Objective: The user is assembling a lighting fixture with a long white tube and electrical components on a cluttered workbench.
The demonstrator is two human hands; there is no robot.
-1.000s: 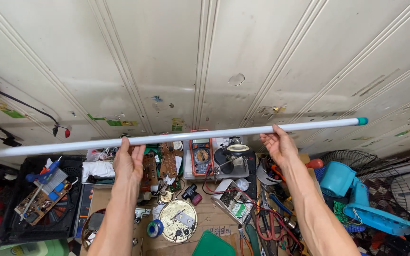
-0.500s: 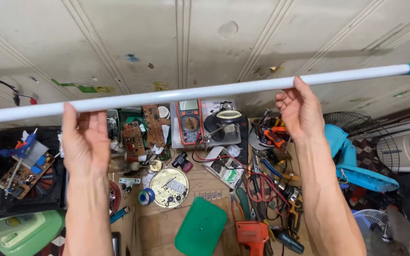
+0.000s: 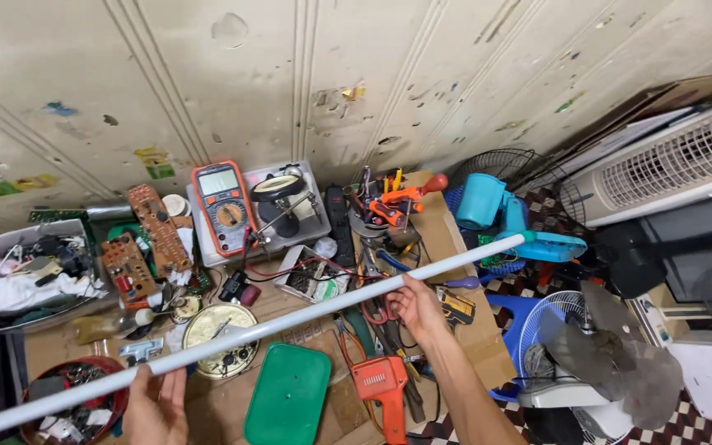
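I hold a long white fluorescent tube (image 3: 290,323) slanted over a cluttered floor, its far end up at the right near a blue fan body. My left hand (image 3: 156,409) grips it near the lower left, at the frame's bottom edge. My right hand (image 3: 415,307) grips it further up, fingers curled under the tube. Below the tube lie a round brass clock face (image 3: 217,325) and a green plastic lid (image 3: 288,394).
An orange multimeter (image 3: 222,206), circuit boards (image 3: 143,239), a magnifier lamp on a grey box (image 3: 283,198), an orange drill (image 3: 384,386), pliers and screwdrivers litter cardboard. A blue fan (image 3: 511,222), a fan with grey blades (image 3: 611,354) and a white cooler (image 3: 669,165) stand at the right. A panelled wall lies behind.
The tube has come down from level against the wall to a slant low over the clutter. Both hands dropped with it, and my view tilted down and to the right.
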